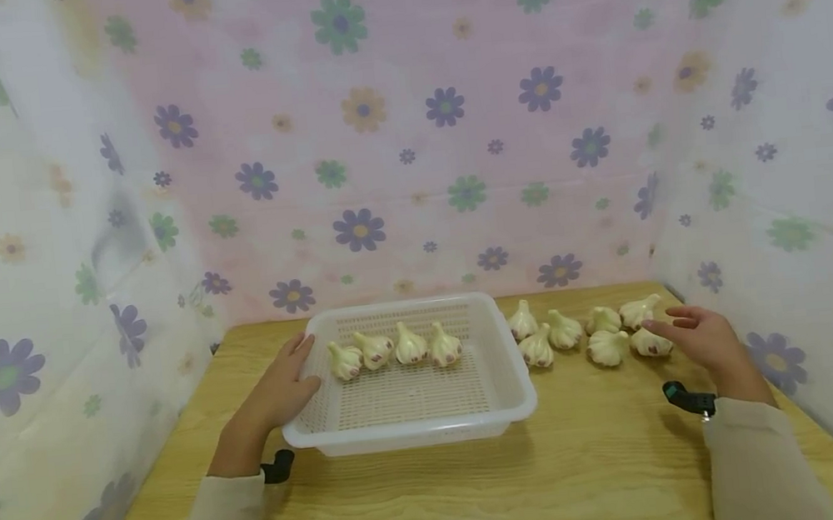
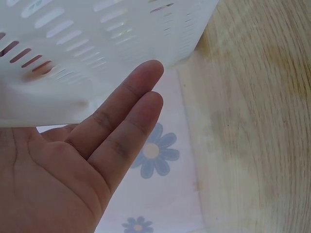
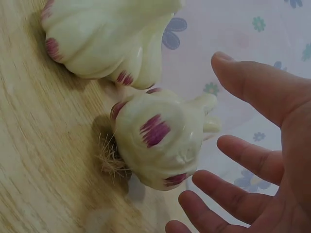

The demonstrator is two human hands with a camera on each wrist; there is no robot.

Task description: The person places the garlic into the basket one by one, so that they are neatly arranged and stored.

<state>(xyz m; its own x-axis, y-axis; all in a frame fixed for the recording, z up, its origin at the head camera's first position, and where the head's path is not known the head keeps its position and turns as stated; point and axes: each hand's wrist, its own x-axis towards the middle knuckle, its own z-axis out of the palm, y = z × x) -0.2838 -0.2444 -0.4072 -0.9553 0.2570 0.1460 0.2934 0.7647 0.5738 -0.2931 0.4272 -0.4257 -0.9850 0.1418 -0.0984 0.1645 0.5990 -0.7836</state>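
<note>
A white slotted plastic basket point(image 1: 418, 429) holds a row of several garlic bulbs point(image 1: 411, 346). My left hand point(image 1: 286, 390) grips its left side, thumb over the rim and fingers along the outer wall. In the left wrist view, two fingers point(image 2: 127, 124) stretch along the basket wall point(image 2: 112, 43). Over on the right, my right hand point(image 1: 703, 341) is spread beside the rightmost garlic bulb point(image 1: 651, 343). The right wrist view has that garlic bulb point(image 3: 158, 138), with purple marks and stringy roots, in front of the parted thumb and fingers. Nothing is in that hand.
More garlic bulbs point(image 1: 564, 329) lie loose on the wooden table point(image 1: 484, 488), right of the basket. Flower-print curtains point(image 1: 411, 126) close in the back and both sides. A black wrist device point(image 1: 689, 398) sits by each sleeve.
</note>
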